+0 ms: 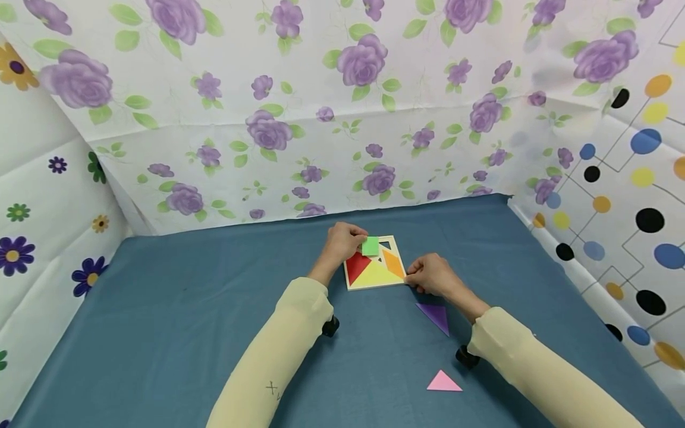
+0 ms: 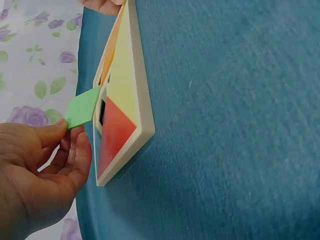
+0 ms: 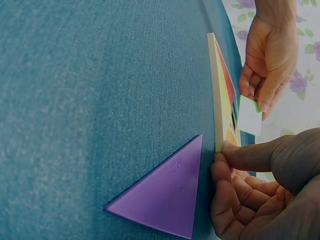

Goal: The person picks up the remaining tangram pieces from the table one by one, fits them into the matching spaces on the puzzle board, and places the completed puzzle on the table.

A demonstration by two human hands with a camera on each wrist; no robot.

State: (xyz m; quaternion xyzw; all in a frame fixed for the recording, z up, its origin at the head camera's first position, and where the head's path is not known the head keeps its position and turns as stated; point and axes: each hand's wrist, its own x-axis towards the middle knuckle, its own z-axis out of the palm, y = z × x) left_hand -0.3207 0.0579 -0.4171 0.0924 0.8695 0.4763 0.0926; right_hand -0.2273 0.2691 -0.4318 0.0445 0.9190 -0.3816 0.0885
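Note:
Between thumb and fingers, my left hand pinches a green square tangram piece, tilted over the far left part of a wooden tangram tray. Inside the tray lie a red triangle, a large yellow triangle and an orange parallelogram; dark gaps show near the square. My right hand grips the tray's near right corner, thumb on the rim in the right wrist view. Just below that hand, a purple triangle lies flat on the cloth.
A pink triangle lies nearer the front, left of the right sleeve. Blue cloth covers the table. A flowered sheet hangs behind it, with patterned sheets on both sides. Black devices sit under the wrists.

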